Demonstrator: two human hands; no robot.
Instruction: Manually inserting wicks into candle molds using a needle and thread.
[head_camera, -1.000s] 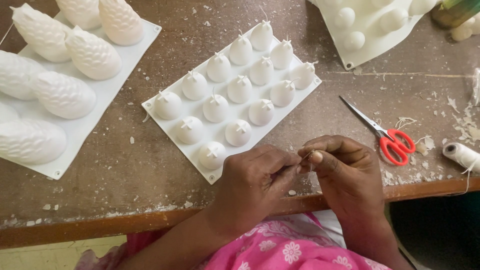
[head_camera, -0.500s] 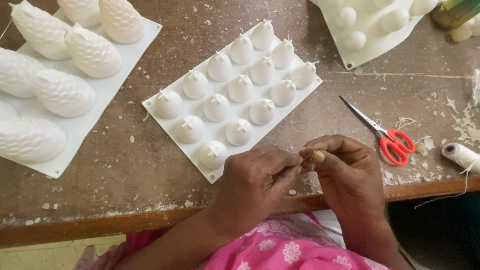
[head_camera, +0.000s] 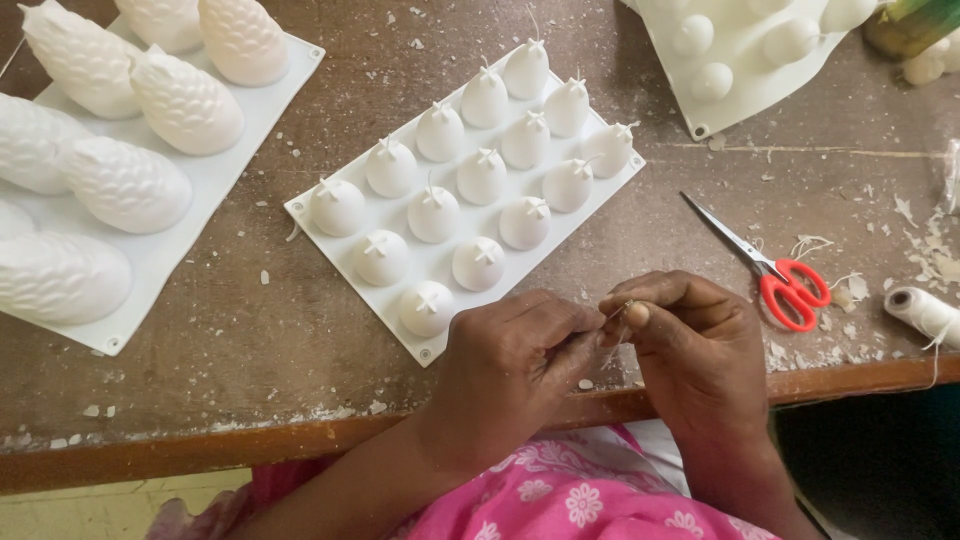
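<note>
My left hand (head_camera: 510, 362) and my right hand (head_camera: 695, 338) meet at the table's front edge, fingertips pinched together on a thin pale thread (head_camera: 617, 315), with a small metal tip showing between the fingers that looks like a needle. Just beyond them lies a white silicone mould (head_camera: 388, 297) with rows of small domes, each with a cross slit on top and some with short wicks sticking out.
Red-handled scissors (head_camera: 775, 275) lie right of my hands, and a spool of white thread (head_camera: 925, 312) sits at the right edge. A larger white mould with pine-cone shapes (head_camera: 175, 235) is at left, another dome mould (head_camera: 700, 100) at the back right. Wax flakes dot the brown table.
</note>
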